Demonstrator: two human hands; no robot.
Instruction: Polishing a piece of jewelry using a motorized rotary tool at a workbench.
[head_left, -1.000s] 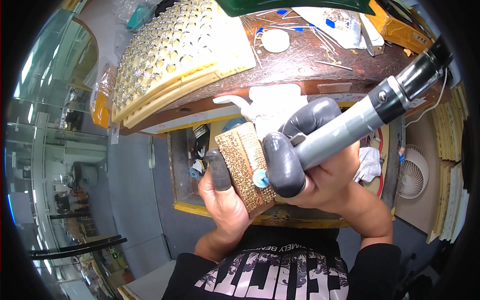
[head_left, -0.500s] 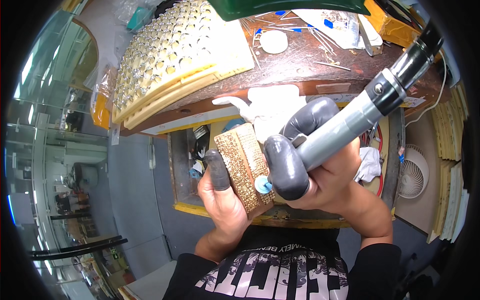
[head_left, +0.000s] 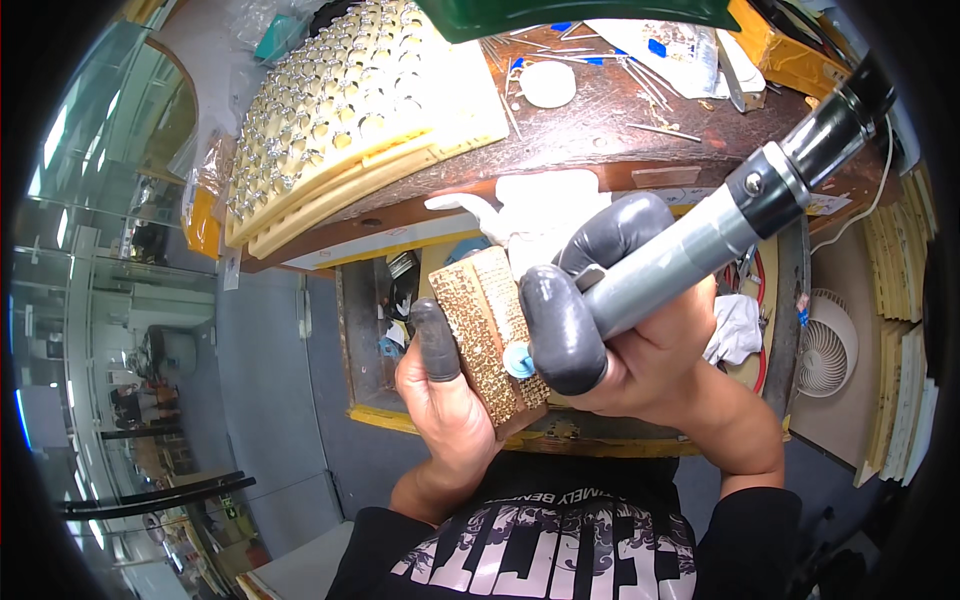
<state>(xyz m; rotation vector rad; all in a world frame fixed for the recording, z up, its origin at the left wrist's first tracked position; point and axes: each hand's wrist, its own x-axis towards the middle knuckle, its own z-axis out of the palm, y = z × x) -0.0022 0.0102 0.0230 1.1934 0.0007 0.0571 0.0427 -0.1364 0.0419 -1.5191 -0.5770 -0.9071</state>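
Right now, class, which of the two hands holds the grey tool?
The right hand holds the grey tool; the left hand holds the gold-topped block instead.

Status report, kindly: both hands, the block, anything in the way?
Left hand holding gold-textured block. Right hand gripping grey handpiece. Blue disc, right fingertips partly hide block.

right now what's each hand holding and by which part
The left hand holds the brown rectangular block with bumpy gold face by its left edge; the right hand holds the grey cylindrical handpiece near the light-blue round disc.
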